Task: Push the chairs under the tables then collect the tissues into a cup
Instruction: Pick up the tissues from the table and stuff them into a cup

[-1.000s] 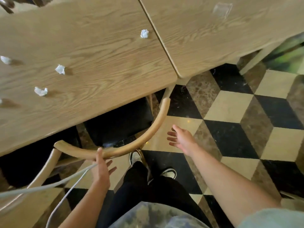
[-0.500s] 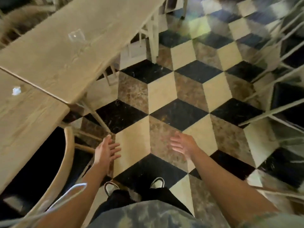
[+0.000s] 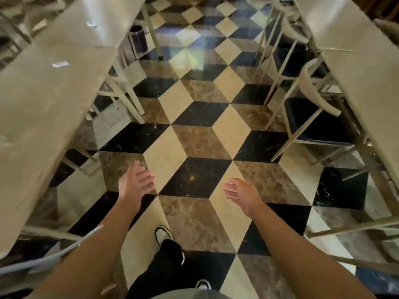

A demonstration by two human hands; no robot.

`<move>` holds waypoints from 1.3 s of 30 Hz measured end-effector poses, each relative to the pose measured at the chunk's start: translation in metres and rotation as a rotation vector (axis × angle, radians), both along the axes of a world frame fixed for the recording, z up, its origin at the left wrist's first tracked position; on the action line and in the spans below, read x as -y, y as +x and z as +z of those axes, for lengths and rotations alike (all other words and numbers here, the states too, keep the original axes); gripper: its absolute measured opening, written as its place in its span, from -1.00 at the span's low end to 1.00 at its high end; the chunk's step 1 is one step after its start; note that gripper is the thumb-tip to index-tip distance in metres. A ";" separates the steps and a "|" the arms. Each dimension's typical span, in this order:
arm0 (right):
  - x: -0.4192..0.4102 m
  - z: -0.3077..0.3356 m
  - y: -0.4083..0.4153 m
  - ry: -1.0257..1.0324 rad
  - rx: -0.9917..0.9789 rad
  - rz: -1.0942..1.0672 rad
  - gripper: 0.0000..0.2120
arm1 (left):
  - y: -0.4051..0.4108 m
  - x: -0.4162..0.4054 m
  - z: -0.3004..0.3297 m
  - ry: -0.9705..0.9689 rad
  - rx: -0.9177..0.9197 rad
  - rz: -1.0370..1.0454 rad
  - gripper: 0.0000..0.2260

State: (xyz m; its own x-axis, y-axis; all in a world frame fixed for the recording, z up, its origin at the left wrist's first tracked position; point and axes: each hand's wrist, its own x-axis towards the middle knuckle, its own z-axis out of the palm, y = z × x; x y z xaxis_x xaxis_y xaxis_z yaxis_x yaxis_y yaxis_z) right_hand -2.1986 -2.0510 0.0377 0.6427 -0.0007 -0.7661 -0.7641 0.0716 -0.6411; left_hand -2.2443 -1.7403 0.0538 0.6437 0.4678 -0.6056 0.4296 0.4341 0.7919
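My left hand point(image 3: 135, 181) and my right hand point(image 3: 240, 193) hang open over the checkered floor, fingers spread, holding nothing. A long row of wooden tables point(image 3: 43, 100) runs along the left, with a clear cup point(image 3: 60, 64) on top, blurred. A second row of tables point(image 3: 367, 83) runs down the right. A pale wooden chair with a dark seat point(image 3: 311, 119) stands out from the right table, partly in the aisle. Another chair point(image 3: 278, 39) stands farther back on the right. No tissues are visible in this blurred view.
The aisle between the table rows has a black, cream and brown diamond floor point(image 3: 200, 134). A dark bin point(image 3: 139, 38) stands by the left table's legs. Chair legs point(image 3: 116, 91) show under the left table. My shoes point(image 3: 164, 236) are at the bottom.
The view has swung right, from the left table and its pushed-in chair to the aisle. My left hand has left the chair back. Both hands now hang free.
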 end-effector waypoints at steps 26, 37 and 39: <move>-0.297 0.099 0.684 0.142 0.370 0.413 -0.79 | 0.597 -0.257 0.090 0.250 0.257 0.332 -0.65; -0.423 0.140 0.969 0.286 0.276 0.594 -0.65 | 0.799 -0.328 0.133 0.312 0.285 0.605 -0.56; -0.446 0.139 0.998 0.255 0.309 0.620 -0.70 | 0.825 -0.345 0.127 0.320 0.278 0.607 -0.57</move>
State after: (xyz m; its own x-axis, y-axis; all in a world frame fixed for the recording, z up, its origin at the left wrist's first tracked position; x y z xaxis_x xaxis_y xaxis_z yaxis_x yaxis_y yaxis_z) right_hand -1.2004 -1.6048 0.1764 0.6537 0.5870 -0.4777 -0.5000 -0.1389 -0.8548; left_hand -1.4195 -1.3952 0.1807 0.3253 0.9168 -0.2318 -0.0479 0.2608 0.9642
